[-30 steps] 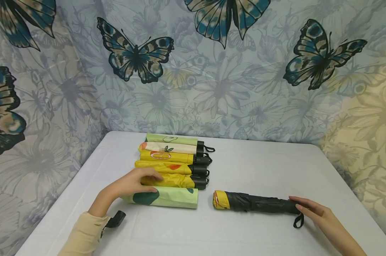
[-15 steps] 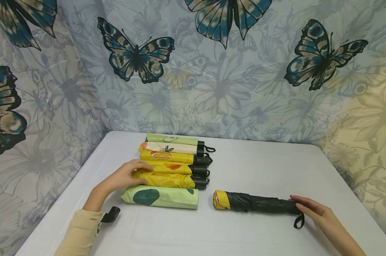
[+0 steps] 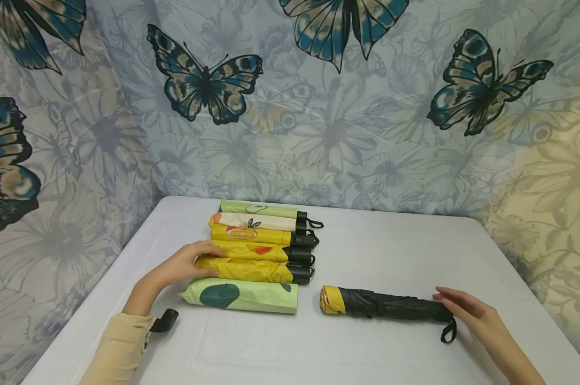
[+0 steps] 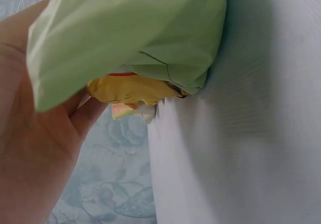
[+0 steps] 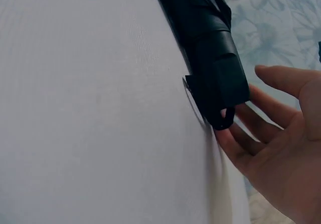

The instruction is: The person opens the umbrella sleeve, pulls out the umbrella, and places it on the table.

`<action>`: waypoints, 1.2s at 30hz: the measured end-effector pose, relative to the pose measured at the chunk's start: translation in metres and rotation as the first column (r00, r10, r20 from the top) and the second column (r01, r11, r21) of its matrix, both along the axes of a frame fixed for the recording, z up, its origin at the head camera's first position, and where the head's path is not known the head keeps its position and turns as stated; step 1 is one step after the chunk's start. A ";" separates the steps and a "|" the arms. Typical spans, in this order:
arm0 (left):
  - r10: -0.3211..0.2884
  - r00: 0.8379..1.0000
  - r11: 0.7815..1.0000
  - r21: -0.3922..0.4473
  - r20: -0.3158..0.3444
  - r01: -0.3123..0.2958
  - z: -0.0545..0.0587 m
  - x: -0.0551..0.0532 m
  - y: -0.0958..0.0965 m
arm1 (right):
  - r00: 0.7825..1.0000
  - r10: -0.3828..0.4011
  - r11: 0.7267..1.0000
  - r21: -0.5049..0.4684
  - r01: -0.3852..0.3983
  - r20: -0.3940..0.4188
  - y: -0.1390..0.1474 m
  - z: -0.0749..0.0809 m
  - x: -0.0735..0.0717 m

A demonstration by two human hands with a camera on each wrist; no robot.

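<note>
In the head view, my left hand straddles the left end of a yellow folding umbrella, thumb on its near side and fingers curled over its far side. Just in front lies a light green umbrella with dark green spots; in the left wrist view this green umbrella covers part of the hand. My right hand is beside the handle end of a black folded umbrella with a yellow tip. The right wrist view shows its thumb apart from the handle and fingers loosely spread behind it.
Behind the held umbrella lie another yellow umbrella, one with an orange slice, a cream one and a green one, handles to the right. They rest on a white table against butterfly-patterned cloth.
My left hand has slid left and slightly back, off the light green umbrella to the yellow one's end. My right hand has lifted its fingers slightly from the black umbrella's handle.
</note>
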State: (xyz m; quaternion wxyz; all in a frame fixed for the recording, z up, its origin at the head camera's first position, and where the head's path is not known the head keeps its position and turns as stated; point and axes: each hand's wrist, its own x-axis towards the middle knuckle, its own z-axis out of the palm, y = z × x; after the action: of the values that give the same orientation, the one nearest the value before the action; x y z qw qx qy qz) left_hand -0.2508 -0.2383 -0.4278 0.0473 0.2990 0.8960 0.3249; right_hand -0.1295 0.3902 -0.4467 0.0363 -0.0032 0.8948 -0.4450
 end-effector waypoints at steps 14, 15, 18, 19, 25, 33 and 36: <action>0.000 1.000 1.000 -0.020 -0.014 0.000 -0.003 0.000 -0.001 | 0.946 0.058 0.995 0.100 -0.027 -0.318 -0.044 0.012 -0.021; 0.000 1.000 1.000 -0.020 -0.014 -0.001 -0.003 0.000 -0.001 | 0.943 0.066 0.995 0.098 -0.036 -0.325 -0.047 0.013 -0.023; -0.002 1.000 1.000 -0.019 -0.014 0.002 -0.002 -0.001 -0.001 | 0.937 0.087 0.995 0.082 -0.062 -0.338 -0.056 0.015 -0.028; -0.003 1.000 1.000 -0.019 -0.015 0.003 -0.002 -0.001 -0.001 | 0.938 0.090 0.995 0.072 -0.070 -0.334 -0.059 0.016 -0.030; -0.008 1.000 1.000 -0.021 -0.019 0.008 -0.002 -0.002 0.000 | 0.950 0.107 0.994 0.035 -0.101 -0.293 -0.075 0.021 -0.042; -0.007 0.999 1.000 -0.015 -0.040 0.006 -0.002 -0.002 0.000 | 0.952 0.138 0.990 0.004 -0.143 -0.272 -0.102 0.024 -0.058; -0.002 1.000 1.000 -0.012 -0.029 0.002 -0.002 -0.001 0.000 | 0.956 0.147 0.989 0.007 -0.150 -0.252 -0.112 0.024 -0.064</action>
State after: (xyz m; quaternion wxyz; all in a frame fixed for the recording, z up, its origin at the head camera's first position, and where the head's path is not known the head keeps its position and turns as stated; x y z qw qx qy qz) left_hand -0.2519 -0.2385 -0.4297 0.0364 0.3042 0.8983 0.3151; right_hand -0.1934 0.2782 -0.4228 -0.0445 -0.1272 0.8867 -0.4422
